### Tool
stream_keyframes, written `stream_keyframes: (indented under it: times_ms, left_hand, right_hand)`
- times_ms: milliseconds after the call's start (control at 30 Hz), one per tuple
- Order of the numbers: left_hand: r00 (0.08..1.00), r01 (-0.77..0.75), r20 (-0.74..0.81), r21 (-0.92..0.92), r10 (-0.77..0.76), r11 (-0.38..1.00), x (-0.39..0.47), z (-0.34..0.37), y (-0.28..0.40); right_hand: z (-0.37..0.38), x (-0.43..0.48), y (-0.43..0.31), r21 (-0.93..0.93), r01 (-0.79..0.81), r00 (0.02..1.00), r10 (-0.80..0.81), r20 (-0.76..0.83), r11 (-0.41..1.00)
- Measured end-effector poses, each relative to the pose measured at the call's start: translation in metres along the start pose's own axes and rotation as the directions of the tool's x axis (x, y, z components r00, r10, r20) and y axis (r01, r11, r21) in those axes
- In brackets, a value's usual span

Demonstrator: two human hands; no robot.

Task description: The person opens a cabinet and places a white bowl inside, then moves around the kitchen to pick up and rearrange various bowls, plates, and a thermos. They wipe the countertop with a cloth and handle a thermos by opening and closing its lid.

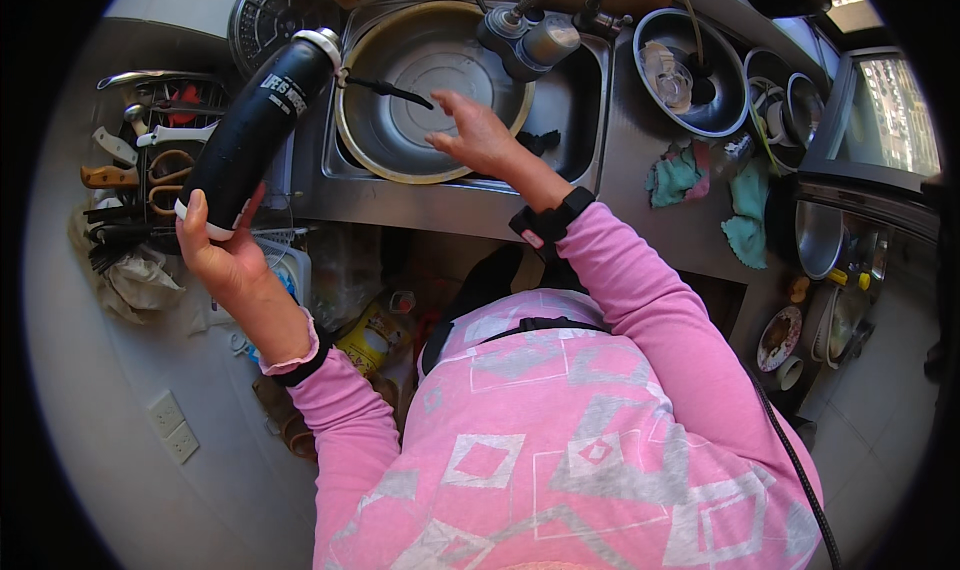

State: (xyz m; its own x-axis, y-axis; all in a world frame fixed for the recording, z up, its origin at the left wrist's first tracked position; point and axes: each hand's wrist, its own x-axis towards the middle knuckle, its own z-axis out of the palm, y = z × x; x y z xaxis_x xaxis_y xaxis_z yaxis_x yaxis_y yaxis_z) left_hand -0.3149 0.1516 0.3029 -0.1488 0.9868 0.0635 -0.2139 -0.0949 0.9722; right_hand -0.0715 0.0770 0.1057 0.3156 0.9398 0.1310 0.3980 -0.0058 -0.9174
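Note:
My left hand (225,258) grips the white base of a black bottle (255,127) that bears white lettering. The bottle is tilted, its silver-rimmed mouth pointing up and right near the basin's left edge. From its neck a black carrying strap (394,92) stretches over the basin. My right hand (480,134) is above the large metal basin (435,168), fingers spread near the strap's end, holding nothing that I can see. The basin sits in the left bowl of a stainless steel sink (596,127).
A tap fitting (529,41) overhangs the sink. On the left is a rack with knives and scissors (171,168). To the right stand a metal bowl (690,74) with items in it and green cloths (746,213). A window pane (885,116) juts in at far right.

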Motion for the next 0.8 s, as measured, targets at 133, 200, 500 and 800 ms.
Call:
stream_keyframes:
  times_ms: [133, 200, 500, 800]
  left_hand:
    - [0.996, 0.047, 0.080, 0.024, -0.049, 0.999, -0.017, -0.002, -0.007]
    - [0.987, 0.068, 0.145, 0.011, -0.069, 0.998, -0.025, -0.003, -0.011]
    - [0.968, 0.124, 0.218, 0.013, -0.124, 0.992, -0.039, -0.008, -0.018]
    - [0.980, 0.131, 0.154, -0.028, -0.125, 0.991, -0.038, -0.017, -0.024]
  right_hand:
    - [-0.009, 0.030, -0.033, -0.060, 0.242, 0.967, -0.246, -0.072, 0.968]
    - [-0.007, 0.037, -0.045, 0.023, 0.114, 0.981, -0.116, 0.158, 0.993]
    - [0.011, 0.008, -0.032, 0.022, -0.005, 0.998, 0.006, -0.065, 1.000]
    - [-0.008, -0.017, -0.004, 0.067, -0.026, 1.000, 0.026, -0.008, 0.997]
